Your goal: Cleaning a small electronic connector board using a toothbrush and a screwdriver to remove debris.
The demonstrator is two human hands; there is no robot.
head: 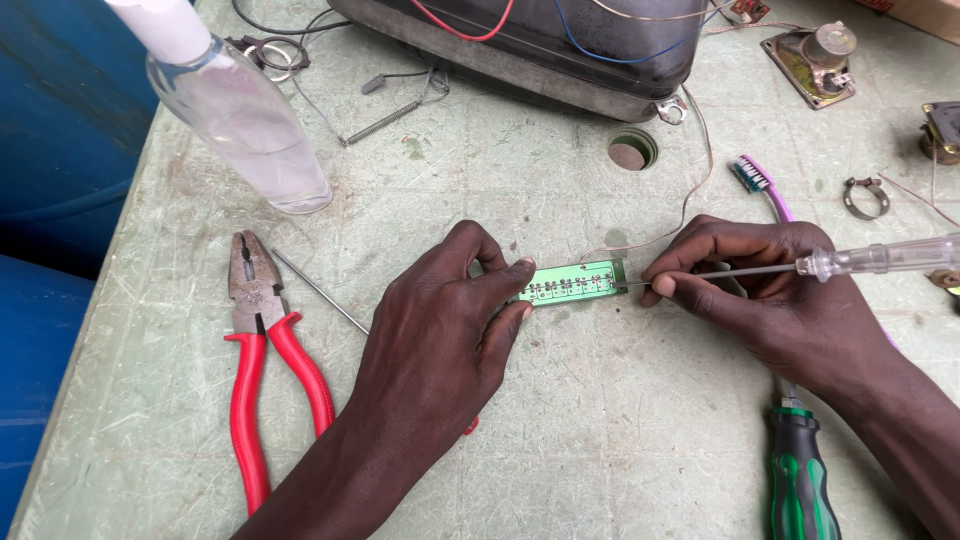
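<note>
A small green circuit board (575,281) lies on the worn green tabletop (600,420). My left hand (440,330) pinches the board's left end between thumb and forefinger. My right hand (760,290) grips a screwdriver with a clear handle (880,258); its thin metal shaft runs left and its tip touches the board's right end. A thin wire (690,190) leads from the board up toward the back.
Red-handled pliers (260,360) and a thin metal rod (320,292) lie to the left. A clear plastic bottle (240,110) stands at the back left. A dark device casing with wires (540,40), a toothbrush (760,185), a hose clamp (866,198) and a green-handled tool (800,480) surround the hands.
</note>
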